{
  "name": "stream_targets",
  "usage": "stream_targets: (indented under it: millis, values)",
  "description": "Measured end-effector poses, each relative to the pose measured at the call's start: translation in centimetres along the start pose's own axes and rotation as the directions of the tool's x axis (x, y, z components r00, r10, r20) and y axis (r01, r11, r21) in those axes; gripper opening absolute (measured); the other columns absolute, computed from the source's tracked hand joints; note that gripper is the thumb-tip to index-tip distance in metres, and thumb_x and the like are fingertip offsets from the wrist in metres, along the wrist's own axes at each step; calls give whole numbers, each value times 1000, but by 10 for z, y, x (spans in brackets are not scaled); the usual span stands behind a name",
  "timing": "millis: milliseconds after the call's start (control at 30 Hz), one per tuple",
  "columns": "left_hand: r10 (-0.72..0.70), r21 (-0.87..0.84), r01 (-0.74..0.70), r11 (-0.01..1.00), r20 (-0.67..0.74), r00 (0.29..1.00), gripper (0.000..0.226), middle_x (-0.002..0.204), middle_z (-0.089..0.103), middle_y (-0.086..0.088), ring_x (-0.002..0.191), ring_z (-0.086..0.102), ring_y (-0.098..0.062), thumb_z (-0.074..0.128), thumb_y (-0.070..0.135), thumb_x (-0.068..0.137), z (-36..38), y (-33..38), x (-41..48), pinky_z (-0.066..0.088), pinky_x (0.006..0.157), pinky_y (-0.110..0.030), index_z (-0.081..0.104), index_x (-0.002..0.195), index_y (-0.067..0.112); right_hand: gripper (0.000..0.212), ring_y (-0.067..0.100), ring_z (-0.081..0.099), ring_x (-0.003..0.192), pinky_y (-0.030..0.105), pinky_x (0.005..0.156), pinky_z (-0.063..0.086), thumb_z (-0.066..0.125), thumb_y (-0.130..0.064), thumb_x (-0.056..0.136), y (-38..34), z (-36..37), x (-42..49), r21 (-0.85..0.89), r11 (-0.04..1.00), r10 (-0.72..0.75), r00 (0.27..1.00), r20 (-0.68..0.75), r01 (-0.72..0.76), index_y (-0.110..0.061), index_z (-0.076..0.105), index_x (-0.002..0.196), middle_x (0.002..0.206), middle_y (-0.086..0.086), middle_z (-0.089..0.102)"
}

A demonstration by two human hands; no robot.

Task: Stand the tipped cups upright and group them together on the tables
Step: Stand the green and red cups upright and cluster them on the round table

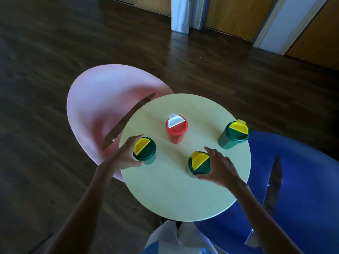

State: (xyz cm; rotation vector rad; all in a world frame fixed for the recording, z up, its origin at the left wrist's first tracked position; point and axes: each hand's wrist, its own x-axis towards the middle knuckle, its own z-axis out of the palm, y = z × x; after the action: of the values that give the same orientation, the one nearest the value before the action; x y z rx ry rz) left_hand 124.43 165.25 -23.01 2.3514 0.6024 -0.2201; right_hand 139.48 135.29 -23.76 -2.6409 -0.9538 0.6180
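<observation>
Several lidded cups stand upright on a round pale yellow table [165, 195]. My left hand [122, 154] wraps around a green cup with a yellow lid flap [145, 150] at the table's left edge. My right hand [220, 167] grips a second green cup with a yellow flap [198, 163] near the middle front. A red cup with a white flap [176, 128] stands apart toward the back. A third green cup [234, 134] stands alone at the right edge.
A pink chair [91, 107] sits against the table's left side and a blue chair [302, 180] at its right. Dark wooden floor surrounds them. Wooden doors and a white post line the far wall.
</observation>
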Motion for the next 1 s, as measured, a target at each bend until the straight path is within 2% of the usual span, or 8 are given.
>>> stream_targets:
  millis: [100, 233, 300, 433, 600, 733, 867, 1000]
  values:
    - [0, 0, 0, 1000, -10, 1000, 92, 151, 31, -5, 137, 32, -21, 80, 11, 72, 0, -5, 0, 22, 98, -15, 27, 147, 18, 116, 25, 45, 126, 39, 103, 35, 69, -69, 59, -1, 8, -4, -21, 997, 65, 992, -105, -68, -20, 14, 148, 139, 4, 41]
    - [4, -31, -5, 1000, -20, 1000, 91, 150, 33, -7, 136, 33, -23, 80, 11, 71, 1, -7, -3, 26, 101, -19, 28, 146, 16, 113, 21, 35, 133, 35, 103, 34, 74, -50, 64, 5, 10, -8, 56, 996, -59, 996, -67, 62, -24, 5, 150, 149, 0, 30]
    - [12, -46, -13, 999, -24, 1000, 92, 150, 34, -7, 135, 34, -22, 80, 12, 71, 2, -8, -6, 30, 103, -24, 28, 146, 17, 109, 21, 38, 130, 34, 103, 34, 75, -46, 64, 3, 10, -8, 68, 996, -59, 997, -59, 63, -24, 10, 149, 146, 0, 35]
    - [56, -68, -59, 996, -44, 997, 90, 143, 38, -6, 117, 32, -8, 80, 12, 70, 2, -14, -8, 33, 92, -23, 30, 144, 18, 108, 24, 44, 125, 38, 100, 39, 76, -60, 57, -4, 13, -9, 76, 995, 72, 990, -119, -63, -22, 23, 144, 138, 3, 40]
    - [17, -128, -24, 992, -57, 998, 90, 127, 42, 5, 114, 42, -15, 84, 18, 63, 6, -15, -7, 40, 93, -28, 34, 138, 19, 112, 19, 36, 134, 38, 102, 42, 78, -46, 61, 3, 14, -9, 201, 979, 9, 1000, 0, -9, -24, 11, 148, 151, -2, 28]
    - [13, -188, -27, 982, -72, 997, 96, 126, 46, 4, 116, 47, -19, 78, 41, 48, 19, -11, -9, 47, 96, -42, 37, 133, 23, 102, 21, 49, 119, 34, 91, 48, 80, -39, 59, 5, 16, -6, 272, 962, 38, 999, -6, -35, -27, 24, 143, 139, -3, 37]
    - [0, -258, -37, 966, -140, 990, 90, 121, 54, 1, 108, 52, -16, 82, 35, 47, 44, 15, -7, 47, 88, -29, 45, 127, 20, 90, 14, 49, 101, 27, 78, 46, 85, -35, 53, -1, 19, -4, 376, 922, 150, 982, -119, -95, -22, 40, 130, 126, -1, 45]
    - [11, -349, -88, 933, -217, 976, 75, 108, 56, 5, 97, 53, -11, 88, 23, 51, 69, 48, 1, 39, 73, -11, 47, 114, 25, 87, 14, 47, 99, 27, 79, 45, 85, -34, 55, -6, 13, 3, 417, 901, 215, 958, -192, -119, -18, 41, 127, 121, 2, 45]
